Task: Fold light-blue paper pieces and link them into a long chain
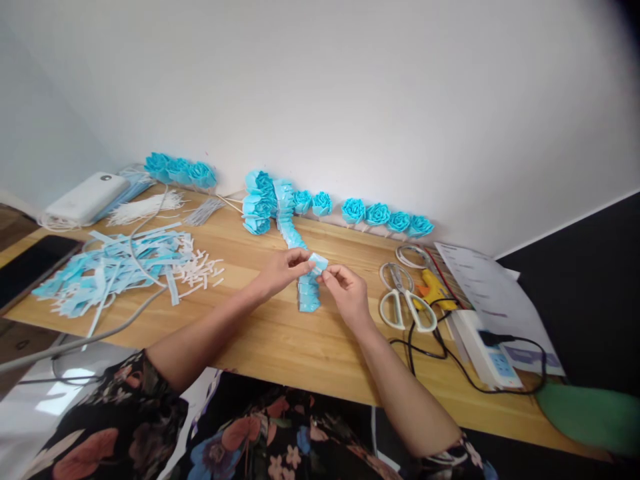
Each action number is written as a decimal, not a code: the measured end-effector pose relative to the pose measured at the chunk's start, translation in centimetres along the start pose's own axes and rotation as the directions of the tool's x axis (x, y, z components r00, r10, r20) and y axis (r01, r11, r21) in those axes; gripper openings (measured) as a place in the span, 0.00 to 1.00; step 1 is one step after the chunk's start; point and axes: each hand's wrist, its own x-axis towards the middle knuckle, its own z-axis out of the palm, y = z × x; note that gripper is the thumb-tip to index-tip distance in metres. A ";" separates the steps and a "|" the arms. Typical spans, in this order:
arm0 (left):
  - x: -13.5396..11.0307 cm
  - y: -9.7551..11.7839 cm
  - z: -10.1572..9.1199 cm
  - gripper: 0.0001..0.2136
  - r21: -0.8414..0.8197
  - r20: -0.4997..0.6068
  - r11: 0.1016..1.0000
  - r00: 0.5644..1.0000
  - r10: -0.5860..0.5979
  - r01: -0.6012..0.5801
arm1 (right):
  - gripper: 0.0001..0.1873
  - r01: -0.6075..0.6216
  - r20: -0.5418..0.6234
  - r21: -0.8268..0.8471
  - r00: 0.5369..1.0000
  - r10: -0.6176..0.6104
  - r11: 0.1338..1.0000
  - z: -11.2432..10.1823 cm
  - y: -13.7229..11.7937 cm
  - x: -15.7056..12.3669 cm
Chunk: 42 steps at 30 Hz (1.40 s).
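Between both hands, above the table, is a small light-blue and white folded piece [319,263]. My left hand [289,268] pinches its left edge between thumb and fingers. From the lower right, my right hand [346,288] has its fingertips closed on the same piece. Beneath the hands runs a row of overlapping blue folded pieces [309,297], reaching back across the table toward the wall. Blue fabric-like roses [259,203] are bunched at the far end of that row, left of it. The hands partly cover the row's middle.
Scissors [400,297], a yellow glue gun [436,288] and a power strip [487,350] with black cable lie at right. Blue and white scraps [120,267], a phone [37,267] and a white power bank [90,197] are at left. More blue roses [377,215] line the wall.
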 end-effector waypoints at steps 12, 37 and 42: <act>-0.2 -0.1 0.2 0.12 -0.135 0.055 0.989 0.997 -0.058 0.065 | 0.11 -0.013 0.064 -0.019 0.998 0.014 1.000 0.1 0.0 0.1; -1.1 1.0 0.5 0.08 0.582 -0.086 0.720 0.852 0.517 -0.378 | 0.08 -0.005 -0.041 -0.009 0.999 0.005 1.000 0.0 0.5 0.1; -0.9 0.4 0.7 0.07 0.701 0.028 0.594 0.847 0.532 -0.396 | 0.07 0.030 -0.032 -0.047 0.999 -0.031 0.998 0.0 0.3 0.1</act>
